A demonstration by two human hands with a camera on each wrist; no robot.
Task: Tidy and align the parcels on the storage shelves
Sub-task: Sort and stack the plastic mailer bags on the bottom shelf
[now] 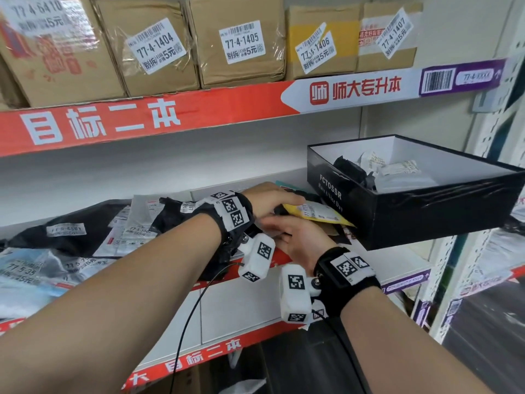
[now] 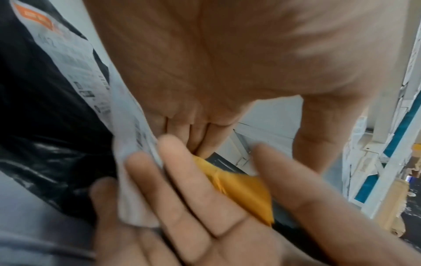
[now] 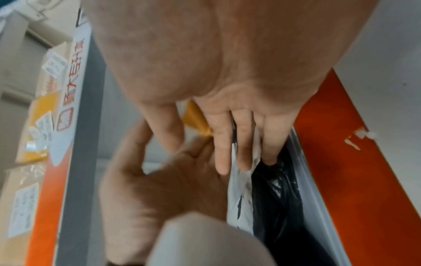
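The head view alone shows the black open box [image 1: 412, 206] beside the yellow mailer [image 1: 318, 213], which lies flat on the shelf [image 1: 241, 302], its long axis running toward the box. The wrist views show crinkled black plastic bags [image 2: 45, 144] and a white paper label. The left hand [image 1: 272, 199] rests on top, fingers straight; the right hand [image 1: 295, 240] lies spread beneath.

Middle shelf [image 1: 250, 297]: flat mailer bags [image 1: 71, 240] left; black box [image 1: 412, 200] right
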